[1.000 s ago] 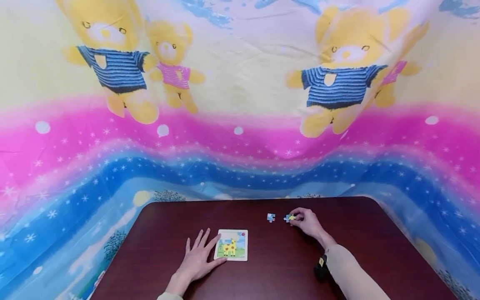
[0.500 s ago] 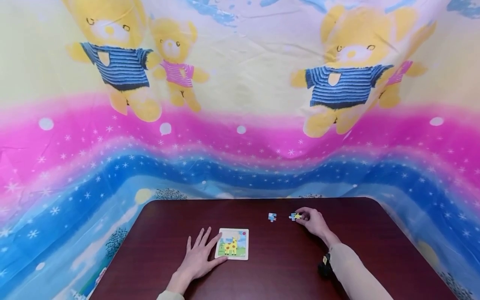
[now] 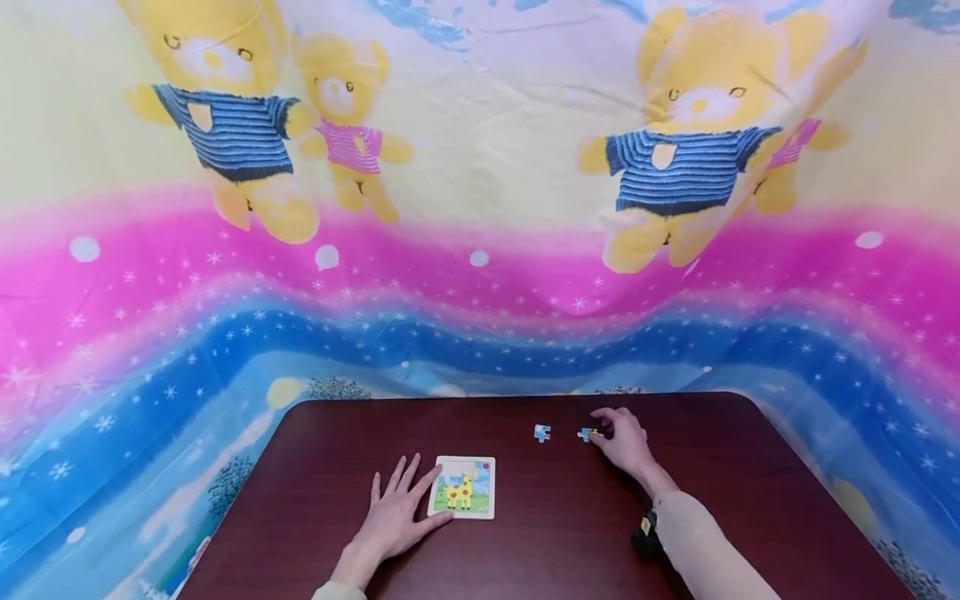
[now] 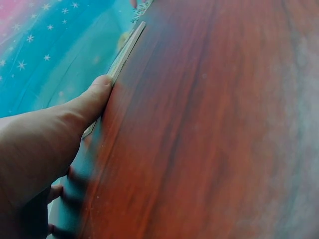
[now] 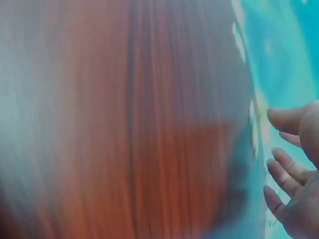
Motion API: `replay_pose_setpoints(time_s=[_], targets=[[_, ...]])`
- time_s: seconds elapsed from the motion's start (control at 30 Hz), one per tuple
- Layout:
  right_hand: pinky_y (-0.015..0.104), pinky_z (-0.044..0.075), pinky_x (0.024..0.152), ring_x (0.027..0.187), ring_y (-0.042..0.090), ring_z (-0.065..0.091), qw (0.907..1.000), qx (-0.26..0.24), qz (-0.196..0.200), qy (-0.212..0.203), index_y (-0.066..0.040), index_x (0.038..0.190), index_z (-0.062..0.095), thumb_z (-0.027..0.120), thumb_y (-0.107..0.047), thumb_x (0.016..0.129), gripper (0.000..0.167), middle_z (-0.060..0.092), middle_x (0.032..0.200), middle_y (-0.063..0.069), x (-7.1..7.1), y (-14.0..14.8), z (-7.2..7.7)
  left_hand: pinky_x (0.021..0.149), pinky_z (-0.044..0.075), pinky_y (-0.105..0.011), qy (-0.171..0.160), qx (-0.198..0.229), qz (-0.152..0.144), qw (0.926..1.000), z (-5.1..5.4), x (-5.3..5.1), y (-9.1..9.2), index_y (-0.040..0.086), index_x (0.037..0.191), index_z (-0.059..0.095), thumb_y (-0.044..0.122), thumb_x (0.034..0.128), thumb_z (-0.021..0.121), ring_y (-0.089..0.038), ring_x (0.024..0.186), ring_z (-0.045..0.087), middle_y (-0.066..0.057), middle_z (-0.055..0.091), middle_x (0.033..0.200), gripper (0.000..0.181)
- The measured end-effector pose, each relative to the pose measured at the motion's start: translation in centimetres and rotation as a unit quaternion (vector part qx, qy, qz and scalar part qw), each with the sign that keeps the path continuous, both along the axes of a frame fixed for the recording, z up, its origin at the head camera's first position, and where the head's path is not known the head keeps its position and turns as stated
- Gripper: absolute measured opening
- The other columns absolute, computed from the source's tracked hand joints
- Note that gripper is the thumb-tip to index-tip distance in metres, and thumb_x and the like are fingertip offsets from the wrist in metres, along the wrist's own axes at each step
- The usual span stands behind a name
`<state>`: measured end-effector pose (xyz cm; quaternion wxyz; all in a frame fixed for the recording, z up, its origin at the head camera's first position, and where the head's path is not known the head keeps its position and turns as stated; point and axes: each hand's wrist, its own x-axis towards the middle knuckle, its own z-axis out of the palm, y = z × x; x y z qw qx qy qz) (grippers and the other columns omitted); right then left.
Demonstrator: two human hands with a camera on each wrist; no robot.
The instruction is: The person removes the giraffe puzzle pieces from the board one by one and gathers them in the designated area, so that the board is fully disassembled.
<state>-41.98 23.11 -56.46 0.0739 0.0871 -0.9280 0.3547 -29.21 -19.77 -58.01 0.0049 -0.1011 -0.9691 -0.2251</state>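
A square puzzle board (image 3: 468,492) with a yellow giraffe picture and pale rim lies flat on the table. At its left side rests my left hand (image 3: 397,515), fingers spread, with the thumb (image 4: 102,82) against the board's edge. Farther back and to the right, a blue and yellow jigsaw piece (image 3: 586,434) lies on the table, partly covered by my right hand (image 3: 624,442). That hand's thumb and fingers are apart and loosely bent, just beside the piece in the right wrist view. Left of it lies a second, blue and white jigsaw piece (image 3: 542,433).
The dark red-brown table (image 3: 517,550) has rounded far corners. Behind it hangs a cloth (image 3: 480,317) printed with bears and snowflakes. A black wrist camera (image 3: 645,537) sits on the right wrist.
My right hand has slid the blue and yellow piece slightly right, away from the other piece, and its fingers have since parted from it. The left hand stays by the board.
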Motion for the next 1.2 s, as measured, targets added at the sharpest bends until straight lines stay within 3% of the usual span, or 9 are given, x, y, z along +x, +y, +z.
replay_pose_setpoints(time_s=[0.1,0.27,0.5,0.63,0.97,1.2], targets=[[0.058,0.046,0.098,0.107,0.035,0.066,0.9998,-0.016,0.01,0.009,-0.001,0.135,0.072,0.08,-0.011,0.1,0.037,0.067,0.118,0.019,0.6,-2.2,0.5,0.128,0.013,-0.085,0.0,-0.003,0.004,1.0,0.1,0.0,-0.1,0.029,0.168,0.048,0.072,0.0952,0.071,-0.046,0.17,0.024,-0.018,0.033,0.18,0.087],[0.049,0.058,0.096,0.106,0.028,0.069,0.9967,-0.047,0.066,-0.002,-0.002,0.13,0.074,0.082,-0.01,0.098,0.033,0.07,0.116,0.014,2.1,-6.1,1.0,0.128,0.013,-0.085,0.006,-0.005,0.005,1.0,0.3,0.1,-0.1,0.028,0.167,0.049,0.071,0.0952,0.071,-0.046,0.169,0.025,-0.018,0.034,0.18,0.087],[0.037,0.059,0.091,0.103,0.022,0.069,0.9876,-0.053,0.148,-0.011,-0.003,0.124,0.076,0.082,-0.011,0.099,0.027,0.075,0.118,0.01,3.4,-10.3,0.9,0.127,0.014,-0.085,0.007,-0.006,0.004,1.0,0.5,0.1,0.0,0.026,0.167,0.05,0.071,0.0951,0.072,-0.047,0.169,0.026,-0.019,0.035,0.179,0.087],[0.039,0.059,0.092,0.105,0.023,0.068,0.9837,-0.053,0.17,-0.023,-0.005,0.124,0.076,0.082,-0.012,0.099,0.027,0.076,0.121,0.01,4.0,-12.3,0.6,0.127,0.015,-0.085,0.007,-0.008,0.004,0.9999,0.5,0.0,0.1,0.026,0.166,0.051,0.071,0.0951,0.072,-0.047,0.169,0.027,-0.019,0.035,0.179,0.087],[0.034,0.047,0.086,0.099,0.02,0.057,0.9778,-0.025,0.207,-0.023,-0.008,0.121,0.079,0.082,-0.015,0.099,0.023,0.065,0.112,0.008,4.9,-15.9,0.0,0.127,0.015,-0.085,0.003,-0.011,0.005,0.9999,0.3,0.0,0.1,0.025,0.166,0.051,0.071,0.0949,0.071,-0.048,0.168,0.027,-0.02,0.036,0.179,0.087],[0.042,0.033,0.09,0.101,0.02,0.048,0.9748,0.002,0.22,-0.037,-0.015,0.118,0.082,0.083,-0.018,0.099,0.019,0.061,0.11,0.006,5.4,-17.0,-0.1,0.127,0.013,-0.085,-0.002,-0.006,0.003,1.0,0.2,0.1,0.2,0.026,0.166,0.05,0.071,0.0952,0.071,-0.048,0.169,0.026,-0.019,0.035,0.179,0.087]])
